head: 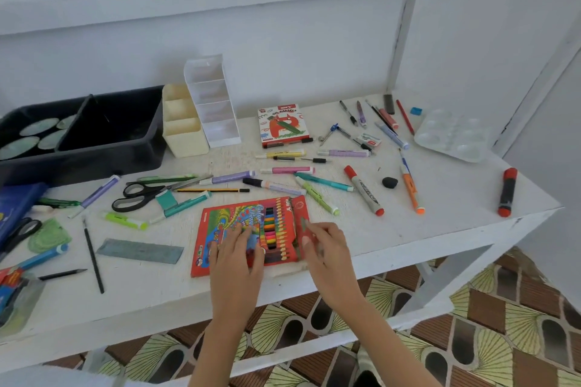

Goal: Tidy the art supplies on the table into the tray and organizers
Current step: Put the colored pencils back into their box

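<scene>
Landmark: red cardboard box of coloured pencils (217, 223), flat on the white painted surface (440, 223), close to the near edge.
Box long axis: left to right, slightly skewed, with the open end at the right.
Left hand (237, 251): laid flat on the box front, fingers straight and pressing down, nothing gripped.
Right hand (327, 248): at the right end of the box, fingers bent, thumb and fingertips pinching the red cardboard end flap (300, 214), which is partly raised.
Pencils: visible in rows through the opening, inside the box.
Black plastic tray (94, 163): beyond the box and to its left, by the wall, well apart.
Cream plastic organizer (185, 135) and white plastic organizer (213, 110): beyond the box, slightly left, side by side, just right of the tray.
Step in hand (judged): closing the flap while the box is held steady.
Critical relation: flap on the right-hand side, so closing falls to that hand; tray away to the left, so the left hand is nearer for the carry.
Risk (judged): pencils sliding out rightward along the long axis if the box is lifted before the flap is tucked.
</scene>
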Tool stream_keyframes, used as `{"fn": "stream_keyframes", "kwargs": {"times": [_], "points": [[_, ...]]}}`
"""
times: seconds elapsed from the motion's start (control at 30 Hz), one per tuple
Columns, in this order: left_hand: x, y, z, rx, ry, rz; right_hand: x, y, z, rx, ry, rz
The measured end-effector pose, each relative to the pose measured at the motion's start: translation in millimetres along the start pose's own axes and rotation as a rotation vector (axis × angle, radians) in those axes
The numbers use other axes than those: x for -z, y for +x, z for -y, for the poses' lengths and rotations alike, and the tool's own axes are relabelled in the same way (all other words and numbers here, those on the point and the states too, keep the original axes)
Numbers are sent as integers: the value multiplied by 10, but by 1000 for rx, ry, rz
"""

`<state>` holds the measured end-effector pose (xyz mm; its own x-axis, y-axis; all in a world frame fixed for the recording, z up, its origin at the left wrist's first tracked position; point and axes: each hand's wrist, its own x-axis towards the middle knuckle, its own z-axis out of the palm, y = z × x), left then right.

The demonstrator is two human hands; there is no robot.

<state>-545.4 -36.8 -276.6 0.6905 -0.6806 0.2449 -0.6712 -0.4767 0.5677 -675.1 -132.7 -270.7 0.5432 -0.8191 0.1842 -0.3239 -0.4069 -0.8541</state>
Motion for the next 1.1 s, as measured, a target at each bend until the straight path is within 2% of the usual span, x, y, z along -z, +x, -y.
{"fn": "stream_keyframes", "kwargs": {"times": [0.13, 0.37, 0.53, 0.63, 0.93, 1.1], "points": [[-108, 176, -369, -16, -84, 0, 289, 256, 39, -34, 116, -108], [-491, 821, -1113, -223, -176, 72, 864, 862, -179, -148, 213, -253], [-874, 1247, -1642, -318, -185, 112, 1295, 1314, -385, -198, 192, -303], [-1107, 1463, -1934, -317, -195, 137, 1572, 1620, -528, -235, 160, -340], [-1655, 1886, -2390, -261, -186, 187, 2126, 2590, -1063, -374, -296, -277], [-1829, 2036, -2432, -173, -153, 187, 2137, 2998, -1195, -471, -555, -158]]}}
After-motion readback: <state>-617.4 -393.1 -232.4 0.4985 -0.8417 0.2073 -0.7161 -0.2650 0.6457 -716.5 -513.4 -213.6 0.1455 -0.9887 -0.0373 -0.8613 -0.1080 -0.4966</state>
